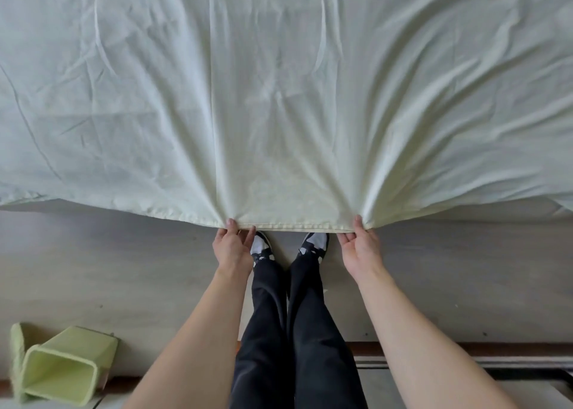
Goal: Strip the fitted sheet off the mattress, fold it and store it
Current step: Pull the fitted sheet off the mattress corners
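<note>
A pale green-white sheet (279, 83) fills the upper part of the view, spread wide and creased. Its hemmed near edge runs straight between my two hands, and folds fan out from both grip points. My left hand (232, 247) pinches the hem at its left end, thumb on top and fingers beneath. My right hand (361, 247) pinches the hem about a shoulder's width to the right in the same way. The mattress is hidden under the sheet.
I stand on a grey floor (108, 269), my legs in dark trousers and black-and-white shoes (314, 244) just below the hem. A light green bin (68, 368) lies tipped on its side at the lower left. A dark door threshold (465, 349) runs along the lower right.
</note>
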